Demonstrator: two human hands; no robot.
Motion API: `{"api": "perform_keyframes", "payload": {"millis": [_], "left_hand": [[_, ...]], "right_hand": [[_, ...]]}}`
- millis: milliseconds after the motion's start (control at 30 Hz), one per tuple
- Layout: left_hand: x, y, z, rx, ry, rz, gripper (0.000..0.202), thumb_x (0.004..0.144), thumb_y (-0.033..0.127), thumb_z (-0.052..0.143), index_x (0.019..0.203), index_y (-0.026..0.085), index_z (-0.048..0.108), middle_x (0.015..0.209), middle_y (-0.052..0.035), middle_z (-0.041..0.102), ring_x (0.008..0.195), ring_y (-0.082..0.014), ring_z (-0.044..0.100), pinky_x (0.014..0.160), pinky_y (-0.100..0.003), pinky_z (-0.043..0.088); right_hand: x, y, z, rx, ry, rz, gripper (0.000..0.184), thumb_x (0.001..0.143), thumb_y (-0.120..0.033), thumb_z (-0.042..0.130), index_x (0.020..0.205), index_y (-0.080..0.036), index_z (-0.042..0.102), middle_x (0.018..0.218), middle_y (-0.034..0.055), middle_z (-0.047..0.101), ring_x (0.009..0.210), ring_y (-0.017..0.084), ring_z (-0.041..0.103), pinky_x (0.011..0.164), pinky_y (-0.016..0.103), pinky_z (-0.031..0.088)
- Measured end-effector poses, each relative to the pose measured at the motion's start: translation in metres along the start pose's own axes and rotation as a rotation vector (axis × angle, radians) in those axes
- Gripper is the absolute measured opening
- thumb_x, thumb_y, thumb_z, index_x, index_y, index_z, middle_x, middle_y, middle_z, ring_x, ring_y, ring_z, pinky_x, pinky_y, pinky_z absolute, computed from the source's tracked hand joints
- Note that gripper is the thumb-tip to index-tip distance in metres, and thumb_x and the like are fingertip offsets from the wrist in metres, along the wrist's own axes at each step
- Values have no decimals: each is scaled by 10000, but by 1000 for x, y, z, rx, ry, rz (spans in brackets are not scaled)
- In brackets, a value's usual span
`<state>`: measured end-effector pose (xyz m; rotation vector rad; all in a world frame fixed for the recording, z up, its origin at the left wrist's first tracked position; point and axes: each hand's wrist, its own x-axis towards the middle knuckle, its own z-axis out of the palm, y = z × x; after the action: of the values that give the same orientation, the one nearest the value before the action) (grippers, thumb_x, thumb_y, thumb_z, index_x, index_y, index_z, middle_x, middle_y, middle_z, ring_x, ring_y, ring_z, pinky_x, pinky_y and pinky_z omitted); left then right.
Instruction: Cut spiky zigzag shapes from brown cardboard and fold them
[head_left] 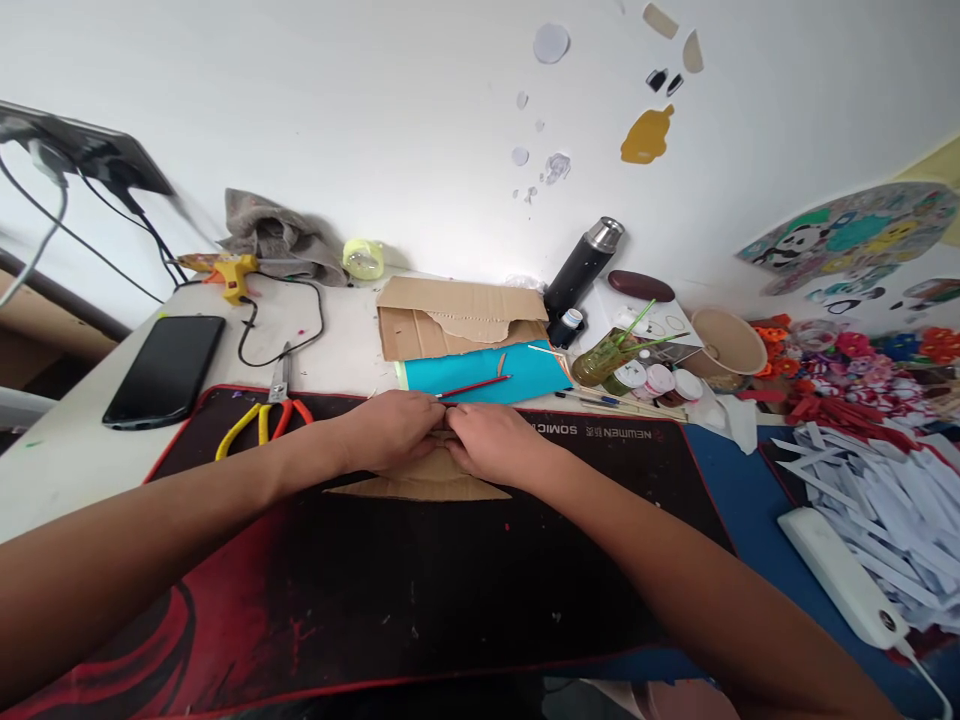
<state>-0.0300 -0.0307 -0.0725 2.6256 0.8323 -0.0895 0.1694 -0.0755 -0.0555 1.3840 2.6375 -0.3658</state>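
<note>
Both of my hands meet over a flat brown cardboard piece [420,486] that lies on the black and red desk mat [420,590]. My left hand [390,430] is closed, its fingers curled down onto the cardboard's top edge. My right hand [491,442] is closed the same way, touching the left hand. The fingertips of both are hidden under the knuckles. A red pencil [474,387] lies just beyond the hands on a teal sheet [487,372].
Yellow-handled scissors [264,412], a black phone [166,368] and a yellow glue gun [232,272] lie at the left. Torn cardboard [457,315], a black flask [583,262], paint pots [652,378] and a paper cup [726,345] stand behind. White paper strips [885,500] and a white power strip [844,578] fill the right.
</note>
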Motion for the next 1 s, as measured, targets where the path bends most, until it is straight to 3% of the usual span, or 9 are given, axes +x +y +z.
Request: {"api": "perform_keyframes", "payload": {"millis": [233,367,467,633,833,1000], "left_hand": [[5,-2,3,-12,-19,4,154,970,295,622,939,179,719,1028,-150,788,968,-337,763,839,-415,548],[5,-3,8,-37,37,25,130,967,284,627,913,185,693,980,-130,768,925,-312,751,849,-399,541],[0,-7,9,-85,67,55,159,999,297,583,943,186,683,1013,-131,756,965,-306,739,892,-396,541],[-17,-20,-2,-261,23,44,204,973,227,548,1115,212,695,1179,-96,750,1082,-259,708,945,-345,523],[-37,-34,-13,-200,-2,-98,250,923,287,555,1097,230,726,1087,-66,770,986,-251,702,860,-330,501],[-35,-40,-5,-137,30,-61,252,946,317,543,1099,229,723,1106,-81,766,995,-259,698,871,-343,491]], "right_hand": [[6,-5,2,-15,-29,-10,229,1045,-250,625,1175,-101,741,1161,164,794,1057,322,756,832,387,557],[6,-7,10,1,-2,18,239,1026,-260,645,1182,-102,734,1170,162,791,1071,316,746,855,378,550],[4,-6,13,34,32,56,186,1033,-259,636,1133,-134,730,1143,139,788,1081,297,736,834,359,527],[0,1,9,134,50,73,85,1030,-252,660,1022,-190,717,1116,84,786,973,250,726,710,332,429],[0,7,8,266,66,89,39,1006,-235,714,1010,-202,693,1057,52,775,909,212,675,689,304,347],[0,4,10,274,91,75,39,997,-203,708,973,-201,678,1034,46,757,882,199,646,679,299,323]]}}
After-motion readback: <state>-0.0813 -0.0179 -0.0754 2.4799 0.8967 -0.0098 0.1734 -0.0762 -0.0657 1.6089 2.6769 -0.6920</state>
